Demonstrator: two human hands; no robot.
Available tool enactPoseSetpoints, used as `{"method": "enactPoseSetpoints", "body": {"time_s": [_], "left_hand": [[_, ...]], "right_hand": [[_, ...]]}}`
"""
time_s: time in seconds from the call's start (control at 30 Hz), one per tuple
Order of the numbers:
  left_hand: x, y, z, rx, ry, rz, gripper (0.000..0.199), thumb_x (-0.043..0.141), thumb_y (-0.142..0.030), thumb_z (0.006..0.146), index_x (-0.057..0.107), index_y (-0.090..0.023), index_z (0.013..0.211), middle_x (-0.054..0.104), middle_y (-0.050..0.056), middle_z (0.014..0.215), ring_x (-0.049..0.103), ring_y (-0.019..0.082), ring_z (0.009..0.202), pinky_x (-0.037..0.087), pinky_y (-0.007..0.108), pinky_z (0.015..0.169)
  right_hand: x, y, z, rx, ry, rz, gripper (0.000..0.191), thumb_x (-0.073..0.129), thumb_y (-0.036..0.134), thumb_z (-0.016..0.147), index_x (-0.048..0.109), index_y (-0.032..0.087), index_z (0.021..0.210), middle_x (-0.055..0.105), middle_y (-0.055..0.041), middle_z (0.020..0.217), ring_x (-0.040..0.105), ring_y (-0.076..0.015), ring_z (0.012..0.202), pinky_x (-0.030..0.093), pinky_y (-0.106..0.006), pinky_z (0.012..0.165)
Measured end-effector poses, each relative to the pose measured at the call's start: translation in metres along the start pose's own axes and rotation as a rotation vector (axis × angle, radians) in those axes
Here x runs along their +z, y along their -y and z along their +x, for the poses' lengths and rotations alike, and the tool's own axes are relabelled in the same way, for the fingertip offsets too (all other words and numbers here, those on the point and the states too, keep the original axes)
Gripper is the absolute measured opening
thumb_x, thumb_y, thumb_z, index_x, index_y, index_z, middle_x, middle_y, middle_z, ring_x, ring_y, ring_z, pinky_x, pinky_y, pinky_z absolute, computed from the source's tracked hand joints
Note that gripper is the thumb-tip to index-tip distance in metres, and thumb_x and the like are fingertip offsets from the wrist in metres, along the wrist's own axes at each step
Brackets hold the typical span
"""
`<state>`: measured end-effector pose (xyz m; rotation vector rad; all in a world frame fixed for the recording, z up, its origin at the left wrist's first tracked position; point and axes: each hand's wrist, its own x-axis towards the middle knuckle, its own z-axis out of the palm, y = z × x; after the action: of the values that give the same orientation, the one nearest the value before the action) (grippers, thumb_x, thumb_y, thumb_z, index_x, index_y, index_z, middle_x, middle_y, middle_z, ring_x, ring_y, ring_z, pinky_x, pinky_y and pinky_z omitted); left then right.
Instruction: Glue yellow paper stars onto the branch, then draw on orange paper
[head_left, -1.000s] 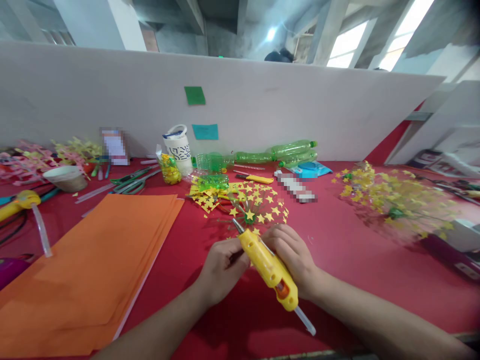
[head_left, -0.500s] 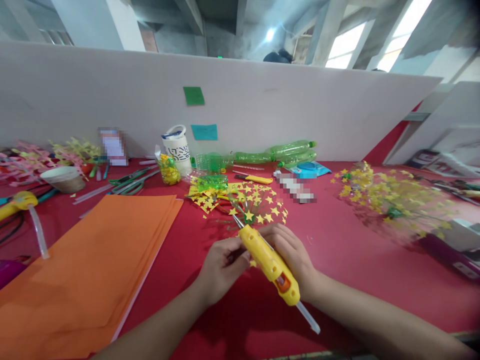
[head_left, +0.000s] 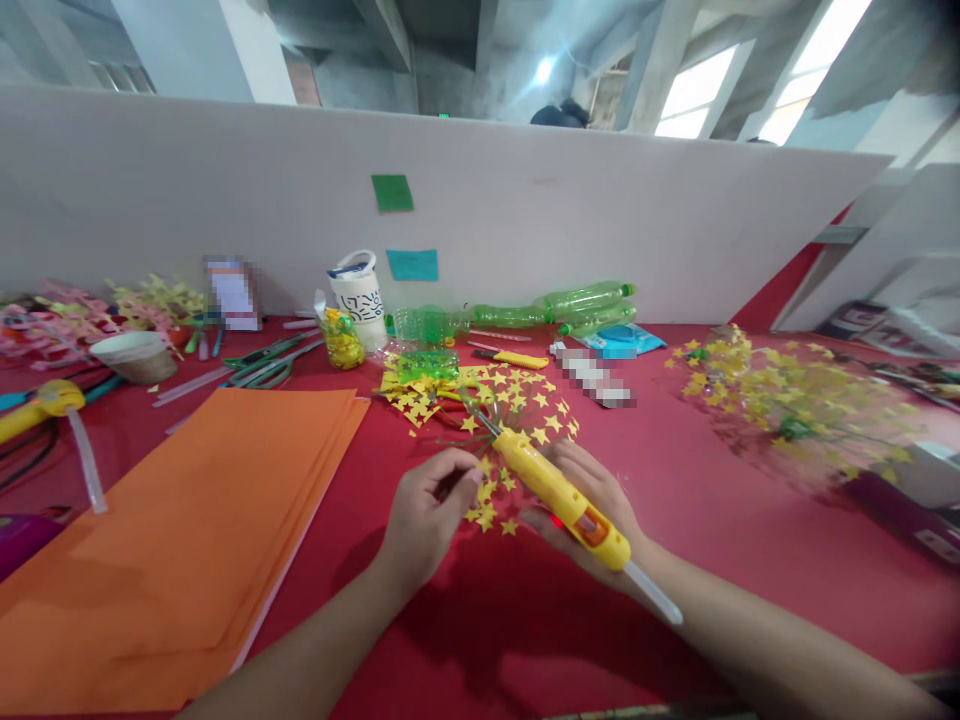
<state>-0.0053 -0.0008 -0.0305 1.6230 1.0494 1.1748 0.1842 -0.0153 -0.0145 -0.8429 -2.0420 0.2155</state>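
Observation:
My right hand (head_left: 592,500) is closed around a yellow hot glue gun (head_left: 559,490). Its metal tip points up and to the left, and a clear glue stick (head_left: 654,592) sticks out of its back end. My left hand (head_left: 429,508) is closed in a pinch left of the gun; what lies between its fingertips is too small to make out. Beside those fingertips hangs a bunch of small yellow stars (head_left: 487,495). Just beyond both hands, more yellow stars (head_left: 540,405) spread on thin stems across the table.
Orange sheets (head_left: 172,540) lie at the left, near another yellow glue gun (head_left: 45,405). Green-handled scissors (head_left: 270,370), a white cup (head_left: 360,310), green plastic bottles (head_left: 585,305) and a yellow cutter (head_left: 521,360) line the back. A yellow star bouquet (head_left: 787,400) lies at the right.
The glue gun in my right hand has moved right and slightly up. My left hand has shifted left, so the hands are farther apart and more stars show between them.

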Motion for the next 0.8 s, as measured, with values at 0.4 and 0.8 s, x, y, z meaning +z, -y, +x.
{"method": "enactPoseSetpoints", "body": {"time_s": [0.4, 0.8], "left_hand": [[-0.0076, -0.0009, 0.0058, 0.013, -0.179, 0.018, 0.018, 0.051, -0.032, 0.085, 0.054, -0.017, 0.076, 0.045, -0.005, 0.058, 0.038, 0.007, 0.048, 0.034, 0.017, 0.045], [-0.0066, -0.0010, 0.0040, 0.072, -0.191, 0.088, 0.014, 0.050, -0.028, 0.085, 0.056, -0.018, 0.078, 0.046, -0.005, 0.059, 0.042, 0.009, 0.055, 0.036, 0.018, 0.052]], "right_hand": [[0.0001, 0.0020, 0.0016, 0.012, 0.137, -0.084, 0.022, 0.053, 0.030, 0.081, 0.043, 0.020, 0.064, 0.045, -0.0005, 0.059, 0.043, -0.0146, 0.057, 0.034, -0.029, 0.052], [0.0010, 0.0013, -0.0034, 0.026, 0.179, -0.082, 0.025, 0.052, 0.028, 0.082, 0.037, 0.020, 0.063, 0.039, 0.0014, 0.059, 0.038, -0.0128, 0.056, 0.029, -0.028, 0.053]]}}
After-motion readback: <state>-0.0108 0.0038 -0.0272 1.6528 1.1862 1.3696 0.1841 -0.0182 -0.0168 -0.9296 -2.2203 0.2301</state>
